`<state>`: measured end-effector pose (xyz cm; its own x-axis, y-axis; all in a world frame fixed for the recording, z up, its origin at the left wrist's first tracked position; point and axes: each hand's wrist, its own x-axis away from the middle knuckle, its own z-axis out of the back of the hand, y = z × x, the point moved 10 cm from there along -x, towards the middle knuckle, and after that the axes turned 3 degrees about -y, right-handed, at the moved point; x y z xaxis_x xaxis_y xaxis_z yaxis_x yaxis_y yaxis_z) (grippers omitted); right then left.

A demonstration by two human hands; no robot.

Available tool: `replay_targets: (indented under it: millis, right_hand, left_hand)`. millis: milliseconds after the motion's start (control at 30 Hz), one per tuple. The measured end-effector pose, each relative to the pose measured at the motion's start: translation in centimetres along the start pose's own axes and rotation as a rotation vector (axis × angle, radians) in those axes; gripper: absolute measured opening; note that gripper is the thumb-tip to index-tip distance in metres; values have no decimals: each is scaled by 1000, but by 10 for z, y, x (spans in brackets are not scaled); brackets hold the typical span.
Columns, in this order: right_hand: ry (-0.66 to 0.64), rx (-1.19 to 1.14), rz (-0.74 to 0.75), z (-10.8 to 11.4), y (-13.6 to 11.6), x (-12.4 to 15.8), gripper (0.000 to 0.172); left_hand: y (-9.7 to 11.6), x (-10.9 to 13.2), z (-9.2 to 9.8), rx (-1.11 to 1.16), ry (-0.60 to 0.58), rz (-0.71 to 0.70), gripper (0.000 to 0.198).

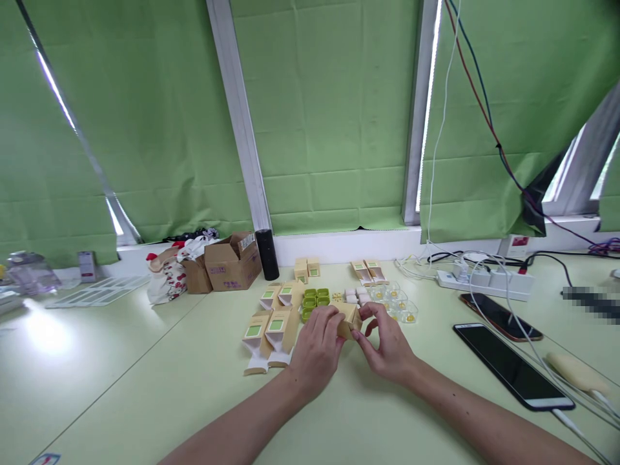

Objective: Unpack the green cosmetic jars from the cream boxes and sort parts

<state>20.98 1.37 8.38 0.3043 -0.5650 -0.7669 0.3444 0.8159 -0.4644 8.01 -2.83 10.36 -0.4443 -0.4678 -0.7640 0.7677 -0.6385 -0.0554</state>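
A small kraft-paper box (pixel 349 319) is held above the table between both hands. My left hand (pixel 317 345) wraps its fingers over the box's left side. With thumb and index finger, my right hand (pixel 387 341) grips the right edge near a flap. To the left lie several unfolded-ended kraft boxes (pixel 283 326) with green labels and white insides. Just behind my hands are green square cups (pixel 316 298), small white blocks (pixel 356 296) and clear round cups (pixel 408 313) with yellow bits in them. My fingers partly hide the held box.
Farther back stand more kraft boxes (pixel 307 268) and two open ones (pixel 369 271). A cardboard carton (pixel 233 263) and a black cylinder (pixel 267 254) are at the back left. At right lie two phones (pixel 513 365), a power strip (pixel 484 284) and loose white cables.
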Motion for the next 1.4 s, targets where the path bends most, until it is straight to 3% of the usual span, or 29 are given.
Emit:
replay_targets:
  millis: [467,700,800,1000,1233,1400]
  right_hand:
    - [-7,-107,-79,4,4,-2,20]
    - [22,-165,-224,9,25,-1,23]
    - [80,-132,-221,16,28,-3,22]
    - [222,68,47,39,5,-12,28]
    - [142,145,389,30,-27,-5,51]
    - [124,235,486,26,-34,-1,55]
  left_hand:
    - [-16,3,-12,158,-80,99,55]
    - [-16,0,-13,241,-119,127,41]
    - [-20,2,-16,257,-131,167,41]
    - [-24,3,-19,272,-129,186,56]
    - [-25,6,-23,289,-168,217,71]
    - [-32,10,-26,323,-172,283,73]
